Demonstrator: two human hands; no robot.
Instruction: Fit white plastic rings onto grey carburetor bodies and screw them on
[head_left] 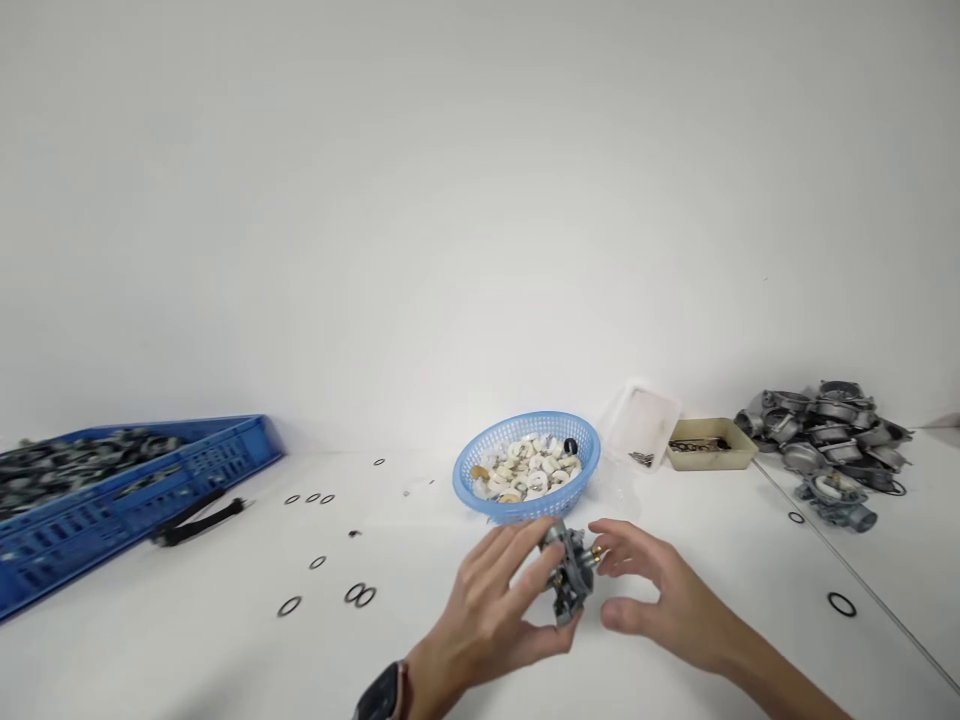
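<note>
Currently, metal body: we have it (577, 577) in the left hand, in front of the blue basket and over the worktop (412, 570). Grey casting, tilted; can't tell if its underside touches down.
Left hand: (491, 600) closed around the body, fingers over the top and near side, thumb underneath. Watch (381, 694) on that wrist.
Right hand: (664, 595) partly open, thumb well apart from bent fingers, nothing seen held. Fingertips sit right by the brass-tipped stub (598, 555); can't tell if we're touching it.
Handling: we'd judge it rigid, dense for its size, not squashy. Bare metal may be a bit slick, edges possibly sharp.
Where to hold: we'd keep the grip on the thick casting walls and leave the stub alone; thin fittings look like the fragile bit.
Blue basket: (499, 433) holds pale ring-shaped pieces (536, 466), a dark one among them.
Trays: clear tray (641, 415) tipped up with small pieces at its bottom edge; beige tray (709, 461) just beside it, dark bits inside.
Right side: heap of grey housings (832, 430), with another body (836, 502) in front.
Black rings: (289, 606) scattered flat, mostly left of us, a couple to the right.
Left side: blue crate (225, 462) full of dark parts, black-handled tool (201, 522) alongside.
</note>
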